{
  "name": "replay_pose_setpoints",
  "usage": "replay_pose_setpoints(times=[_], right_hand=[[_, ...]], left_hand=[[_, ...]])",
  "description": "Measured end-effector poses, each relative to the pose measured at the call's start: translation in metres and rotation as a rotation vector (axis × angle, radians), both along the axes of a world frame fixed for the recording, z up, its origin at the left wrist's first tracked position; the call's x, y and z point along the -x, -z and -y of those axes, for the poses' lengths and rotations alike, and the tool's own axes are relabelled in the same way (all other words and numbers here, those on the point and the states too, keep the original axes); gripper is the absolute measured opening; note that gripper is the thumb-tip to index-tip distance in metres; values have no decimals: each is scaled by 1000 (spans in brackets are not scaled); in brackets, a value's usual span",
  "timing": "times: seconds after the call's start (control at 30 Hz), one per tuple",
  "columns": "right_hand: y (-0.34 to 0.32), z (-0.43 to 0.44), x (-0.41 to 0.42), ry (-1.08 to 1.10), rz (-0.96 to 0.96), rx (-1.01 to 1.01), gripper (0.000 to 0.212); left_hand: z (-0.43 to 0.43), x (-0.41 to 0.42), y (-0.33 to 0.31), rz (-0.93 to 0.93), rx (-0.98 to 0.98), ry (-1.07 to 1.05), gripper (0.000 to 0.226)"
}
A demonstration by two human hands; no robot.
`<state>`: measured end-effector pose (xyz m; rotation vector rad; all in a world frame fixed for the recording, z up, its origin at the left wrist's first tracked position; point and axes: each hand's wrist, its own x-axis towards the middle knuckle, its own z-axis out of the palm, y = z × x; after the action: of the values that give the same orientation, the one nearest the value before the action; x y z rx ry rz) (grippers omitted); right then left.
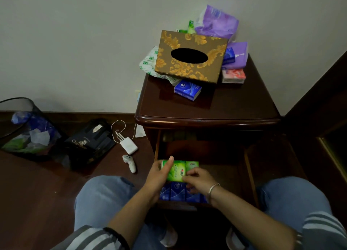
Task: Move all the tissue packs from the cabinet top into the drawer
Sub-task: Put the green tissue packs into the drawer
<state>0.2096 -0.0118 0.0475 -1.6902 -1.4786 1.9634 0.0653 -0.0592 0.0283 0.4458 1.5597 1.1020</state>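
We've got both hands on a green tissue pack (178, 170) down in the open drawer (206, 155). It's shiny plastic, bright green with a small red logo, sitting just behind a row of blue packs (176, 192). Our left hand (157, 174) wraps its left end, thumb flat along the top; our right hand (199, 180) pinches the near right corner with curled fingers. Up on the cabinet top (225, 103) a blue pack (187, 90), a pink one (233, 76) and purple ones (216, 22) still sit around the gold tissue box (191, 56).
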Motion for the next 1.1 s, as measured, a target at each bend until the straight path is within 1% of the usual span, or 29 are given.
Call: replay_pose_setpoints(times=[0.1, 0.17, 0.23, 0.33, 0.37, 0.4, 0.47, 0.5, 0.53, 0.6, 0.67, 0.7, 0.8, 0.93, 1.1], right_hand=[[-4, -9, -10, -20, 22, 30, 35], [-3, -12, -13, 4, -60, 151, 44], [3, -14, -16, 4, -127, 228, 45], [13, -31, -26, 13, -92, 172, 42], [16, -39, -32, 34, -60, 133, 40], [19, -49, -39, 60, -17, 88, 36], [25, -68, -56, 106, 86, 3, 31], [29, -76, -64, 114, 140, -28, 31], [35, -82, -70, 108, 193, -51, 32], [46, -92, -78, 58, 279, -83, 33], [58, -97, -79, -1, 333, -115, 32], [64, -99, -78, -32, 349, -130, 30], [78, -104, -69, -95, 351, -144, 28], [91, -108, -58, -149, 358, -195, 37], [97, -110, -56, -295, 425, -277, 47]], left_hand=[[1, 1, 1, 4, -9, 35, 68], [1, -1, 1, 32, -21, 72, 68], [2, -4, 2, 38, -11, 111, 72], [4, -4, 3, -4, 3, 217, 82], [4, -2, 4, -83, 5, 222, 82], [2, 3, 7, -216, 14, 191, 77], [0, 19, 16, -550, 67, 89, 64], [1, 27, 20, -644, 117, 46, 59], [2, 31, 24, -669, 174, 24, 58], [4, 35, 32, -593, 254, 58, 56], [5, 30, 40, -483, 228, 104, 39], [6, 27, 41, -461, 213, 115, 31], [5, 26, 44, -490, 197, 114, 26], [5, 29, 44, -462, 176, 117, 17], [3, 29, 46, -474, 170, 113, 20]])
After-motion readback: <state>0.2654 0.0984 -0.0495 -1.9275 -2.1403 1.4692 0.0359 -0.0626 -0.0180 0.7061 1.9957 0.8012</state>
